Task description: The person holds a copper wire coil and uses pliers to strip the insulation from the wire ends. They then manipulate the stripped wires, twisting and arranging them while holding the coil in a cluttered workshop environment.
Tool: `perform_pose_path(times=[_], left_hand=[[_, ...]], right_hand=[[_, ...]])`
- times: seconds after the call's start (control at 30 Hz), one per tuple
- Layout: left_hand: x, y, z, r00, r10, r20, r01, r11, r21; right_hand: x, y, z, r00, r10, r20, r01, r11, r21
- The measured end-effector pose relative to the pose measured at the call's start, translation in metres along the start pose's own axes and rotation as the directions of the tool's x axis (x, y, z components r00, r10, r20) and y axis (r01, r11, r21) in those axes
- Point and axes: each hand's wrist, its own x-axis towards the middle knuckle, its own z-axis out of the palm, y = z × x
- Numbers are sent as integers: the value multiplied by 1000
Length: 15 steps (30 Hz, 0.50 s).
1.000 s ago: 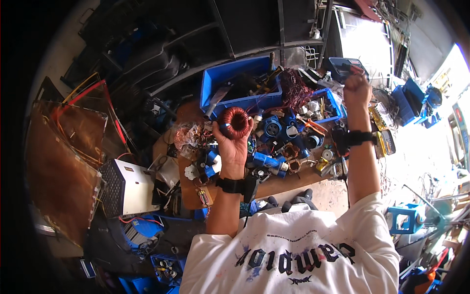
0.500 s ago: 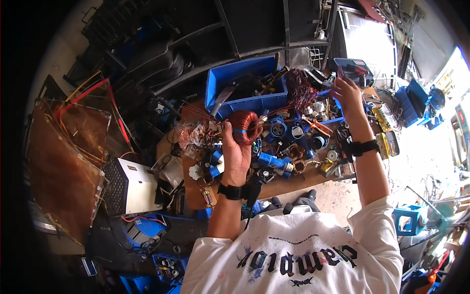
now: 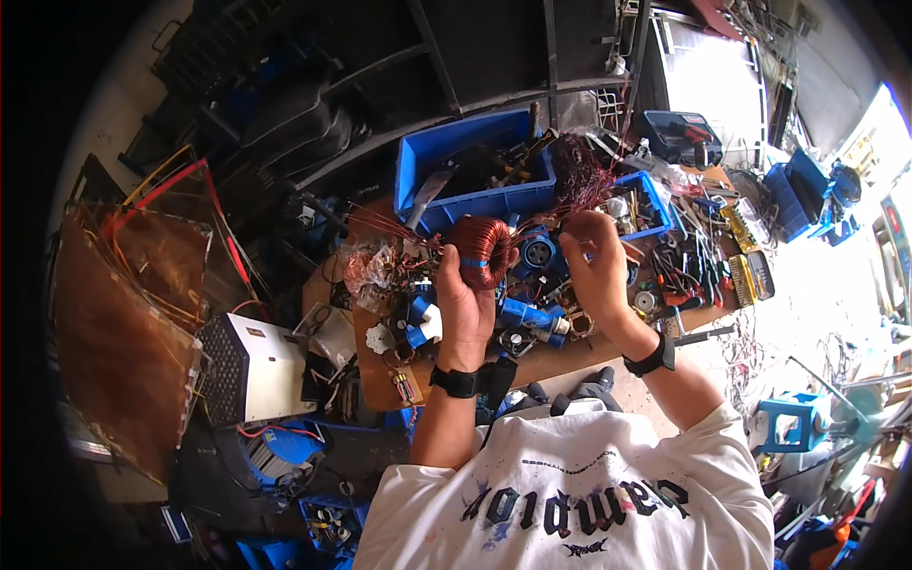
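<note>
A ring-shaped coil of reddish copper wire [image 3: 478, 237] with a blue band around it rests in my left hand [image 3: 467, 309], thumb on its left side and fingers behind it. Loose wire ends fan out left of the coil. To its right, my right hand [image 3: 597, 271] is raised with curled fingers, apart from the coil. Thin reddish wire runs from the coil toward those fingers and appears pinched there; the fingertips are partly hidden. Behind my right hand lies a tangled bundle of dark red wire [image 3: 581, 171].
A cluttered wooden bench [image 3: 532, 366] carries blue round sockets [image 3: 539, 251], blue-and-white connectors [image 3: 532, 316] and hand tools [image 3: 698, 271]. A large blue bin [image 3: 484, 201] stands at the back, a smaller blue tray [image 3: 655, 204] to its right. A white metal box [image 3: 271, 366] stands at left.
My right hand has come down and left from above the bench's right side to beside the coil. My left hand keeps holding the coil in nearly the same place.
</note>
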Motion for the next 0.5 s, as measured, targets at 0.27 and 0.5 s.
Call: perform_pose_path(times=[0.27,0.5], left_hand=[[-5,-3,-8,999,-14,30,15,1000,-18],[-7,-6,-17,1000,11,30,-11,1000,25]], right_hand=[[5,-4,20,803,450,391,-593,545,593],[8,-13,29,778,456,432,-624,482,615]])
